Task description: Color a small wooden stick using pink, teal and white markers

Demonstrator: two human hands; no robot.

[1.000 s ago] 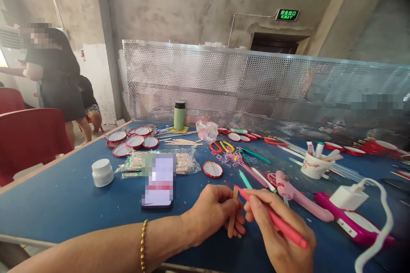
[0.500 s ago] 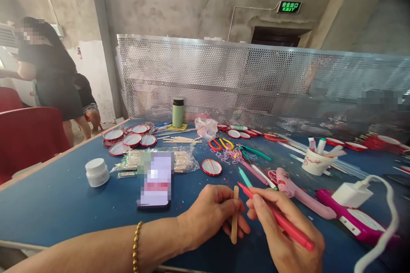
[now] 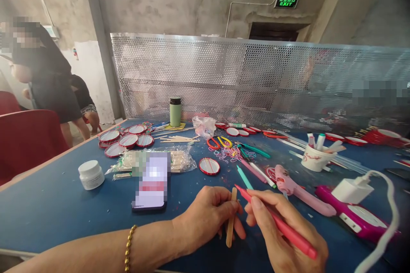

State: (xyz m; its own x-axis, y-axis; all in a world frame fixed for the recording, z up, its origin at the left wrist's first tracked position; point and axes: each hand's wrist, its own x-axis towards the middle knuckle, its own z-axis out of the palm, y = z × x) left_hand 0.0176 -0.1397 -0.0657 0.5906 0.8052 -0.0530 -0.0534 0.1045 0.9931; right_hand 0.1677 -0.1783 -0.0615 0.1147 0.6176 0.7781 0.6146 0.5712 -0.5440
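Observation:
A wooden craft stick stands nearly upright between the thumb and fingers of my left hand. My right hand grips a red marker pen, its tip pointing left beside the stick's upper end. Whether the tip touches the wood I cannot tell. Just beyond my hands lie a turquoise marker and a small round red-rimmed disc. A phone with a lit screen lies left of my left hand.
A white jar and a bag of sticks are at left. Behind are scissors, red-rimmed discs and a green bottle. At right lie a pink glue gun, a paper cup and a magenta power strip.
The view has shifted slightly, so most things on the table appear a little further left. Both hands keep their grips on the stick and marker, with the marker tip still beside the stick.

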